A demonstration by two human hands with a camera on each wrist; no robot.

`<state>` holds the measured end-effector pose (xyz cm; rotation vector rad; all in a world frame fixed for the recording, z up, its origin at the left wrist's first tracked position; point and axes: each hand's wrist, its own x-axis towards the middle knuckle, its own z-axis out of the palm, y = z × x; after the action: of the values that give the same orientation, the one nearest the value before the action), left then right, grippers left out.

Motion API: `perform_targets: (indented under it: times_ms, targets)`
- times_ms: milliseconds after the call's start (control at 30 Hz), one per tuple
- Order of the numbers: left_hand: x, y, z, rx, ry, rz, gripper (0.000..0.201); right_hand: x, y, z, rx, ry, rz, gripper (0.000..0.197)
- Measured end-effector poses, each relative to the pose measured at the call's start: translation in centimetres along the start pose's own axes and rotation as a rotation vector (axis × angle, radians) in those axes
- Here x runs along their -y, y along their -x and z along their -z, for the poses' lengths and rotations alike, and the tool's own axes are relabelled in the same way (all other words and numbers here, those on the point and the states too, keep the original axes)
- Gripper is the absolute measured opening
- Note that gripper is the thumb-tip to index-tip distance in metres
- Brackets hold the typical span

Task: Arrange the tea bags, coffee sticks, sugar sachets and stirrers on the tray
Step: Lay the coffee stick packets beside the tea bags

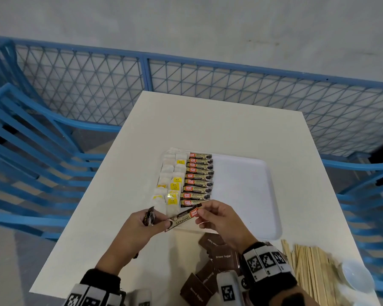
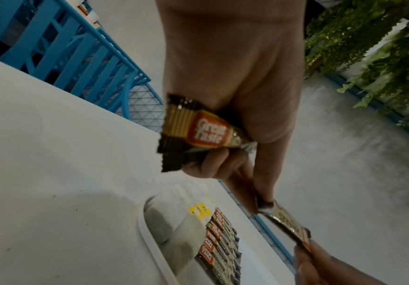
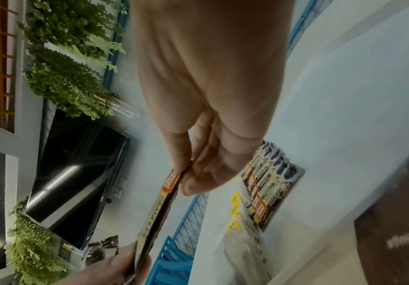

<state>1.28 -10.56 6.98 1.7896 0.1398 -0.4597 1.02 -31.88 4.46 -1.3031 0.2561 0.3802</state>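
A person's two hands meet above the near left corner of a white tray (image 1: 252, 195) on a white desk (image 1: 208, 120). Between them they hold one coffee stick (image 1: 184, 218), a long brown and gold sachet printed "GRANULES", raised off the tray and slanting up toward the right. The right hand (image 1: 221, 219) has its grip pinching the stick's red-labelled end between thumb and fingertips. The left hand (image 1: 139, 226) pinches the stick's other end with thumb and forefinger, while its remaining fingers curl around a small bundle of spare coffee sticks (image 2: 198, 131); the left wrist view shows their "Great Taste" label poking out of the fist.

On the tray, a column of coffee sticks (image 1: 199, 180) lies flat, each one crosswise, stacked from the tray's far edge toward the hands. Just left of that column, along the tray's left edge, sit two columns of white tea bags (image 1: 170, 180), several showing yellow tags. The tray's right half is bare white plastic.

Beside the tray's near edge, under the right wrist, brown sugar sachets (image 1: 221, 255) lie in a loose heap on the desk. To the right of that heap lies a pile of pale wooden stirrers (image 1: 307, 268), and beyond them, at the desk's near right corner, a small white dish (image 1: 356, 277).

A blue metal fence (image 1: 142, 69) stands behind the desk.
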Motion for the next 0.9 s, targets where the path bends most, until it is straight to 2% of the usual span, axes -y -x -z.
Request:
perform_targets:
  times_ms: [100,167,367,467,533,567,633,733,800,900]
  targets:
    - [0.2,-0.1,-0.2,-0.016,-0.018,-0.006,0.005,-0.2,0.0,-0.5,0.026,-0.071,-0.012,0.008]
    - [0.2,-0.3,-0.4,-0.036,-0.033,-0.015,0.007,-0.4,0.1,-1.2,0.096,-0.017,-0.016,0.009]
    - [-0.2,-0.4,-0.9,0.082,-0.136,-0.029,0.002,-0.3,-0.3,-2.4,0.175,0.179,-0.012,0.013]
    - [-0.4,-0.4,-0.7,0.006,-0.116,-0.049,0.007,0.3,0.3,-2.3,0.308,0.478,0.009,0.009]
    - [-0.4,-0.5,-0.6,0.003,-0.086,-0.041,0.013,0.1,0.4,-2.3,0.408,0.714,0.008,0.019]
    - [-0.5,-0.5,-0.5,0.025,-0.086,-0.049,0.011,-0.1,0.5,-2.3,0.441,0.776,-0.007,0.024]
    - [-0.5,-0.4,-0.4,0.053,-0.124,-0.066,0.001,-0.5,0.5,-2.4,0.460,0.769,-0.038,0.020]
    - [-0.1,-0.8,0.1,-0.027,-0.159,-0.057,0.011,-1.0,0.5,-1.8,0.330,0.605,-0.036,0.006]
    - [0.2,-0.7,0.5,-0.062,-0.181,-0.015,0.015,-1.2,0.4,-1.0,0.177,0.430,-0.068,0.010]
    - [1.0,-0.7,0.5,-0.008,-0.221,0.011,0.015,-1.4,-0.1,-0.2,0.048,0.185,-0.088,0.009]
